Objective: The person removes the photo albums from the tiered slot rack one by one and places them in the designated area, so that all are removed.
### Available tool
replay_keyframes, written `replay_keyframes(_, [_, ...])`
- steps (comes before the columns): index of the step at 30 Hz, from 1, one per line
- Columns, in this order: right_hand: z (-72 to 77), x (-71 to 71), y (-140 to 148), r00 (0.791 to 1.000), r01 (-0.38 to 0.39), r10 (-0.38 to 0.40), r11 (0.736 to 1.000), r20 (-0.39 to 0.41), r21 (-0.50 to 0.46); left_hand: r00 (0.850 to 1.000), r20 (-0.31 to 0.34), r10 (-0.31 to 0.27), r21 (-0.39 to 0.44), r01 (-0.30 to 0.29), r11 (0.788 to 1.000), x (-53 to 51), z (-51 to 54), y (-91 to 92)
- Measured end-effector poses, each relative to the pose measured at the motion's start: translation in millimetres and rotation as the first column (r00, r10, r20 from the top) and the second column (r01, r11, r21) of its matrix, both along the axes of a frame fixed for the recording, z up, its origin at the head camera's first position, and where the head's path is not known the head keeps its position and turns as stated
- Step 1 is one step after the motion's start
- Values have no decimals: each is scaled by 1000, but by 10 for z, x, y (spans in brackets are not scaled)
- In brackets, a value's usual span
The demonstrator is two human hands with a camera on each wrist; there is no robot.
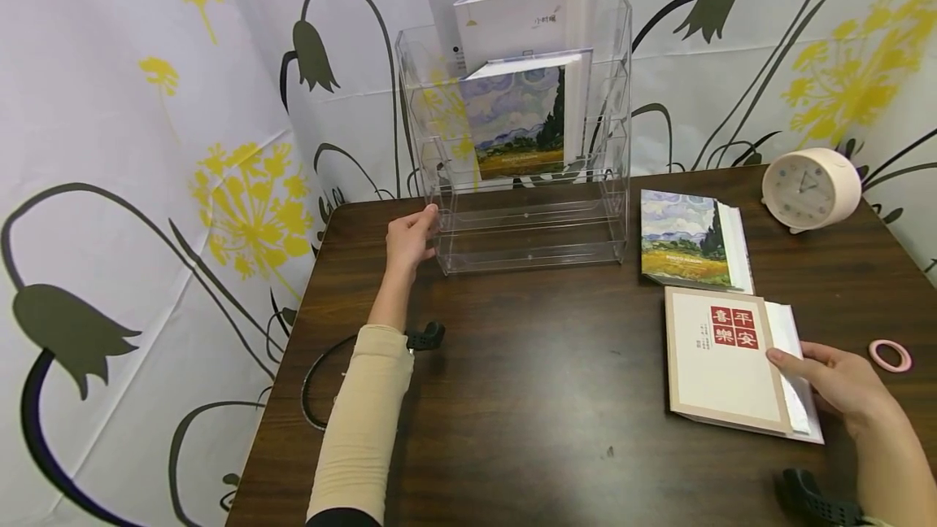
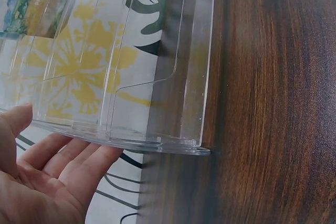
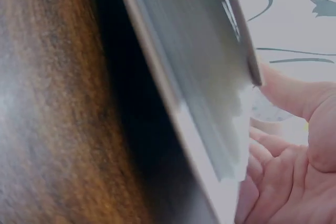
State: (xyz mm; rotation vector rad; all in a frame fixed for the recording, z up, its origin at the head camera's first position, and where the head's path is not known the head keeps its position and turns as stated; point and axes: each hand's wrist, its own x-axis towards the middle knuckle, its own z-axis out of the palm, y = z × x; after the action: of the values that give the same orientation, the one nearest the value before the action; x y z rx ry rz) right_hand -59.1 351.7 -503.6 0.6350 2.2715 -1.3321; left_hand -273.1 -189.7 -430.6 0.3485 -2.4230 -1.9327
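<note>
A clear acrylic rack [image 1: 534, 254] stands at the back of the table. At its lower left side is my left hand [image 1: 411, 244]; in the left wrist view, the thumb and fingers of that hand [image 2: 63, 177] hold the side edge of the rack [image 2: 152, 142]. My right hand [image 1: 849, 385] grips the right edge of a cream album [image 1: 725, 372] with red character squares, thumb on the cover. The right wrist view shows the album's page edges [image 3: 194, 72] tilted off the table beside my hand [image 3: 294, 166], its fingers partly hidden behind the album.
A landscape-cover album [image 1: 684, 242] lies behind the cream one. The rack holds another landscape album [image 1: 516, 124] and a white album [image 1: 512, 27] above it. A round clock [image 1: 808, 189] stands at the back right, with a pink ring [image 1: 890, 355] nearer.
</note>
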Motion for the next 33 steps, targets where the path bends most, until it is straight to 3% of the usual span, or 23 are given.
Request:
replay_keyframes(6, [45, 14, -42, 999, 29, -24, 992, -48, 124, 1000, -10, 3, -8, -3, 1000, -7, -10, 4])
replay_keyframes(13, [132, 19, -150, 988, 126, -97, 959, -123, 254, 1000, -3, -3, -8, 2, 1000, -11, -6, 14])
replay_keyframes(26, [141, 26, -177, 988, 87, -44, 950, -148, 299, 1000, 14, 15, -5, -15, 1000, 14, 12, -8])
replay_keyframes(30, [232, 3, -178, 993, 73, -40, 952, -116, 299, 1000, 9, 9, 3, -9, 1000, 14, 8, -1])
replay_keyframes(33, [369, -33, -224, 988, 90, -41, 937, -151, 338, 1000, 10, 2, 0, -2, 1000, 10, -1, 0])
